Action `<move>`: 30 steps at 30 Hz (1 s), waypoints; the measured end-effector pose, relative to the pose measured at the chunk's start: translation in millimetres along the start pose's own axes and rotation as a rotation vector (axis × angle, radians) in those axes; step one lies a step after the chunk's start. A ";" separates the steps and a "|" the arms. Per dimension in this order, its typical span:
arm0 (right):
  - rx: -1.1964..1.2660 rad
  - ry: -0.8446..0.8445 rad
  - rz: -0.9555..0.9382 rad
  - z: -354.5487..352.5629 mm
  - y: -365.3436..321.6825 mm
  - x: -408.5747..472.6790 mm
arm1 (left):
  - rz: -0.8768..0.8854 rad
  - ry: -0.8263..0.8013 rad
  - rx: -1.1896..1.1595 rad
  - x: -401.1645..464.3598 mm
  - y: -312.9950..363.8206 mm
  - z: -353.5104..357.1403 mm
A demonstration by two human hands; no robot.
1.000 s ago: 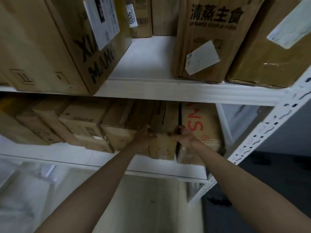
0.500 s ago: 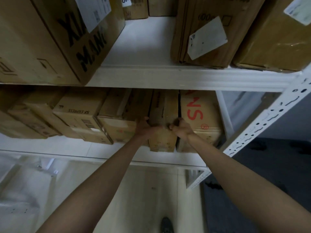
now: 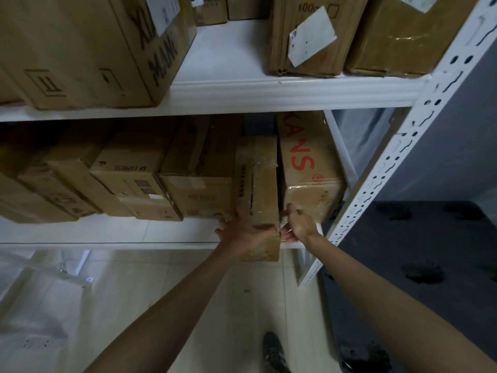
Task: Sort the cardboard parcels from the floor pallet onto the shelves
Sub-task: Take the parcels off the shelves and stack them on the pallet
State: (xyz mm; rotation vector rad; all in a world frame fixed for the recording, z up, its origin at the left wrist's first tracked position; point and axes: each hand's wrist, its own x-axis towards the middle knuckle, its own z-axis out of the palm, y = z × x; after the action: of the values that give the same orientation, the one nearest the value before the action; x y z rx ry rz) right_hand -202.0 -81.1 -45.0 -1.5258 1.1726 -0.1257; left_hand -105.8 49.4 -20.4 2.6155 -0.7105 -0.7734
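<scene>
two shelves, one narrow parcel [image 3: 256, 189] gripped by left hand [image 3: 242, 230] fingers spread, right hand [image 3: 297, 224] fingers curled on its corner.

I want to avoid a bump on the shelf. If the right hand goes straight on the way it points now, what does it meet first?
Probably the box with red letters: the right hand sits just before its taped front corner, beside the narrow box. Depth is unclear.
</scene>
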 end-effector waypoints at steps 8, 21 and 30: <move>0.171 -0.088 0.073 -5.2 7.3 -0.3 | -0.108 0.119 -0.055 16.7 48.9 9.7; 0.117 -0.220 0.127 -12.1 42.7 22.8 | -0.142 0.257 0.121 44.8 45.2 31.1; 0.097 -0.138 0.095 -13.5 70.9 -41.3 | -0.042 0.327 0.030 -34.2 10.3 15.8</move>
State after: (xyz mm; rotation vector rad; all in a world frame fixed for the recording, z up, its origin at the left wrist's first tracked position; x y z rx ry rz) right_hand -272.8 -50.4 -76.1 -1.3696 1.1110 -0.0134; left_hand -143.6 56.9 -14.4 2.6991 -0.5767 -0.3324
